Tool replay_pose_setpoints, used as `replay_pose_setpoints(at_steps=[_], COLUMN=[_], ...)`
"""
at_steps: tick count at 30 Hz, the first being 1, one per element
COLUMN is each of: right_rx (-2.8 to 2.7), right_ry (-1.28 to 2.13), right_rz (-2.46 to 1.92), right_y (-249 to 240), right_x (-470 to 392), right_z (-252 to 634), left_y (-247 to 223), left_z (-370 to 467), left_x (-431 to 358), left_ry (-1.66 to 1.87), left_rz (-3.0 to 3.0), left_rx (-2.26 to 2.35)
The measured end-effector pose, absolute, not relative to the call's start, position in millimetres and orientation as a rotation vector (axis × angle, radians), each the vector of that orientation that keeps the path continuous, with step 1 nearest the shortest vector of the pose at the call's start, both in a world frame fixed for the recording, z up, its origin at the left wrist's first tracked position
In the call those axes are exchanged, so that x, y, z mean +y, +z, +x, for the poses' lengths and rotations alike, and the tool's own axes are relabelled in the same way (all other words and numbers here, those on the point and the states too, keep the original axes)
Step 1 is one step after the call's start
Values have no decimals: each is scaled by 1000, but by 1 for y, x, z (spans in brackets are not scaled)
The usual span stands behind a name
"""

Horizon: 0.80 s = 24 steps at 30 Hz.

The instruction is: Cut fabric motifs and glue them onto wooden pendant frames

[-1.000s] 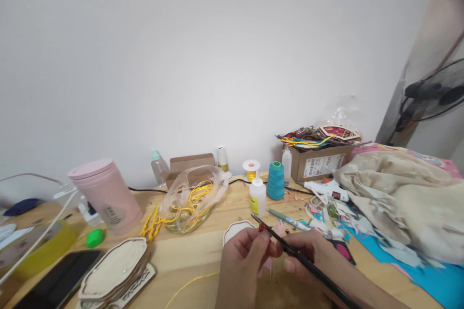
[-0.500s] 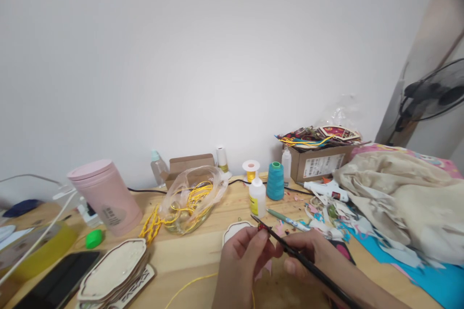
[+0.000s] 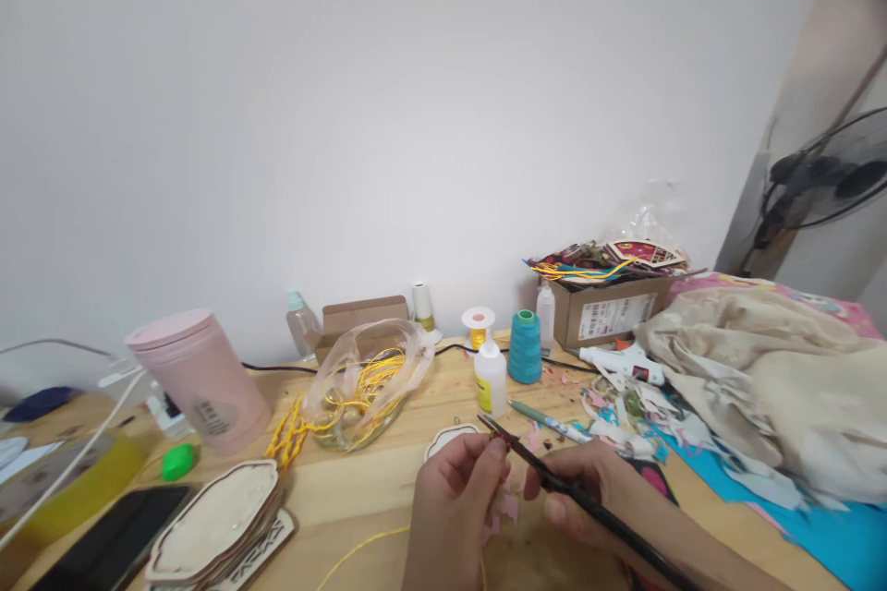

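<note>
My left hand (image 3: 467, 485) is closed in a pinch on a small red piece, mostly hidden by the fingertips. A long, slim black tool (image 3: 589, 500) with a pointed end slants across from the lower right. My right hand (image 3: 589, 489) grips it along the middle, and its tip lies over the left fingertips. I cannot tell the tool's exact kind. A yellow cord (image 3: 360, 547) runs over the table and under my left wrist. Behind the left hand shows the edge of a pale wooden plaque (image 3: 447, 434); pink scraps (image 3: 509, 506) lie beside the fingers.
A white glue bottle (image 3: 492, 379) and a teal thread cone (image 3: 525, 349) stand just beyond my hands. Left are a stack of wooden plaques (image 3: 214, 512), a phone (image 3: 115, 540) and a pink tumbler (image 3: 200, 383). Fabric scraps, a glue gun (image 3: 624, 363) and a full carton (image 3: 602, 312) lie right.
My left hand has shifted slightly left and down, showing more of the pink scraps. The black tool's tip has moved slightly left with it. Both hands keep their grip.
</note>
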State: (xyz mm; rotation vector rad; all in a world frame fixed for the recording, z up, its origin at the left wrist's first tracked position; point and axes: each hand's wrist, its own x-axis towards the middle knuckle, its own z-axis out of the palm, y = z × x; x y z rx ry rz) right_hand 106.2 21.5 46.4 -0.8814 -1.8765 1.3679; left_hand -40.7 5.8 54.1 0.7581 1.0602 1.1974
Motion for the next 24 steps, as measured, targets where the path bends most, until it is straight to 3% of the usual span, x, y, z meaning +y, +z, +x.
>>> replay_pose_setpoints(at_steps=[24], right_rx=[-1692], right_ry=[1436], right_rz=[-1030], right_y=[62], right_x=[12], right_z=[95], left_y=[57], left_z=[-45], left_x=[3], left_ry=[1142], left_rz=[910], left_rx=[1097])
